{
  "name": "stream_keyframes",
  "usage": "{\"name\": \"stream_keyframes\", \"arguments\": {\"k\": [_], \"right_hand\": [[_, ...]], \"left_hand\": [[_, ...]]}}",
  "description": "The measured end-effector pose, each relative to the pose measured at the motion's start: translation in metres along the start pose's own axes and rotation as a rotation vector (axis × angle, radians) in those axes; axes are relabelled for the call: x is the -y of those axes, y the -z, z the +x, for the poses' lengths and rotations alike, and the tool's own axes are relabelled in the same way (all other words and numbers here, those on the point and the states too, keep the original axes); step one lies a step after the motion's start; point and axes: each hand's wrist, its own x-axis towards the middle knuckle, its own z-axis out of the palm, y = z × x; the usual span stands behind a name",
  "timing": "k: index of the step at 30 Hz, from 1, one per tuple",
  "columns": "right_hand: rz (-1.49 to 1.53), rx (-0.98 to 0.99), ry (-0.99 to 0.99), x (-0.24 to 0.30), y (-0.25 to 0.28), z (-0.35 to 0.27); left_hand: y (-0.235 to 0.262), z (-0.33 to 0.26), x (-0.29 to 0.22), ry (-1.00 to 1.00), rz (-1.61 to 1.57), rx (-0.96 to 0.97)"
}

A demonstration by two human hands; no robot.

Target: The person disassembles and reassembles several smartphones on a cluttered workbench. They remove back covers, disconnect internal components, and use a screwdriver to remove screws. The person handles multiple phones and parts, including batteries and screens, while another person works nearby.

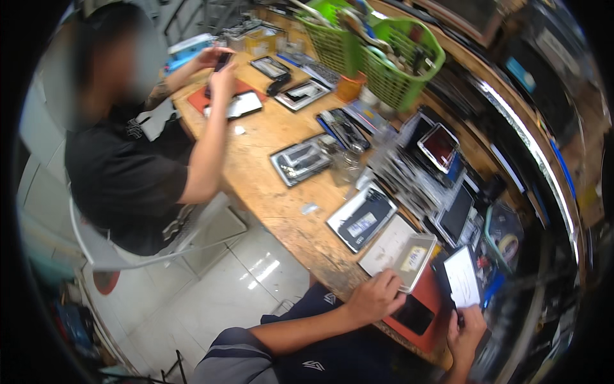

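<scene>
My left hand [377,297] is closed on the near corner of a pale shallow tray [409,264] with a yellowish handwritten label. Between my hands, a dark phone [414,315] lies on an orange-red mat [423,333]. My right hand [467,329] is closed, its fingers pinching the lower edge of a dark flat panel with a white sheet [462,276] on its face. The panel is tilted up, and blur hides its exact kind. Just beyond the tray is a dark phone-like panel in a white-edged tray [362,217].
Trays of phone parts [300,160] are spread along the wooden bench [256,185]. Green baskets of tools [403,70] stand at the back. A stack of clear trays [409,173] is at the right. Across at the left, a seated person [128,173] handles a dark phone [222,62].
</scene>
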Motion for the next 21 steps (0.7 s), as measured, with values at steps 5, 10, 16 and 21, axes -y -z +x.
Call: {"name": "stream_keyframes", "arguments": {"k": [5,10,16,21], "right_hand": [[-0.018,0.020,-0.020,-0.005,-0.003,0.003],[-0.003,0.036,0.039,0.003,0.002,0.008],[-0.034,0.025,-0.020,0.007,0.010,0.002],[-0.030,0.009,-0.048,0.010,0.013,0.000]], "left_hand": [[0.003,0.004,-0.003,0.053,-0.108,-0.116],[0.001,0.000,0.003,-0.117,0.075,-0.038],[-0.003,0.003,0.007,-0.125,0.089,-0.061],[0.001,0.006,0.005,-0.166,0.099,-0.038]]}}
